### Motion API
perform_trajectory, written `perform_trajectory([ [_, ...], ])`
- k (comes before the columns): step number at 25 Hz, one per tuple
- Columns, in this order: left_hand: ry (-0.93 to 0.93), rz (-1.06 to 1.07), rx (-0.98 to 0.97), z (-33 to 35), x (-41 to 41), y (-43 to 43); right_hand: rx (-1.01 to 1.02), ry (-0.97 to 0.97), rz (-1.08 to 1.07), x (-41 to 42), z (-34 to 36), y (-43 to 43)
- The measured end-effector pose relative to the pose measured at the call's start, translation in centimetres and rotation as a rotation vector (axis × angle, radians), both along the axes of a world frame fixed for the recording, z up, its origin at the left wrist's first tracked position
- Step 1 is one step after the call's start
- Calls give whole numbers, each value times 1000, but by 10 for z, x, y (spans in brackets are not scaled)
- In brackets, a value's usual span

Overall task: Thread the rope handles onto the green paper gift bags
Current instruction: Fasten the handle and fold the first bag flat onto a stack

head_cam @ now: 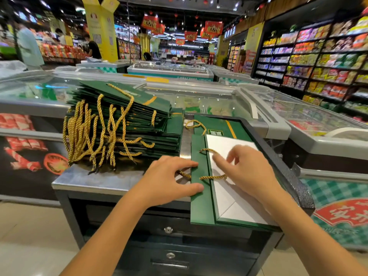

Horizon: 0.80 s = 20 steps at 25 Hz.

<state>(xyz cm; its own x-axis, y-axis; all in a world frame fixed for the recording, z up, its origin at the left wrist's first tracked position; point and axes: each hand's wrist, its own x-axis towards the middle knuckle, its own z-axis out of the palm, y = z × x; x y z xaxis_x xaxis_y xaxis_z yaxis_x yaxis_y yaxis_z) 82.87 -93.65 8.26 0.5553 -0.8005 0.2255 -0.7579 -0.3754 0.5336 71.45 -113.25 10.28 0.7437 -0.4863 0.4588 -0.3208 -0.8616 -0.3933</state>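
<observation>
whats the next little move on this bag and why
Probably draw the loose end by the left hand further out: the gold rope already passes through the green flap, but a slack loop runs to the right hand.

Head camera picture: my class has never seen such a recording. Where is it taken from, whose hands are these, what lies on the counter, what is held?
The camera sits on a person's head, looking down at their own bare hands. On the metal counter lies a green paper bag, opened flat, beside a stack of bags with gold handles. The left hand presses the bag's folded rim. A gold rope handle runs through that rim to the right hand; whether it pinches the rope is hidden.
</observation>
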Motion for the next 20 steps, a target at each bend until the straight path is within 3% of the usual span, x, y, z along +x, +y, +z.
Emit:
perform_trajectory([
  [2, 4, -5, 0, 1, -1, 1, 4, 327, -52, -2, 10, 4],
  [4, 18, -4, 4, 2, -1, 0, 187, 437, 33, -2, 16, 6],
  [7, 17, -7, 7, 1, 0, 0, 437, 253, 120, -3, 24, 6],
  [10, 4, 8, -5, 0, 1, 0, 880, -69, 191, -7, 30, 7],
  [12, 3, 8, 1, -1, 1, 0, 1063, -172, 247, -10, 32, 7],
  [20, 15, 8, -10, -1, 0, -1, 1124, -277, 352, -12, 55, 4],
])
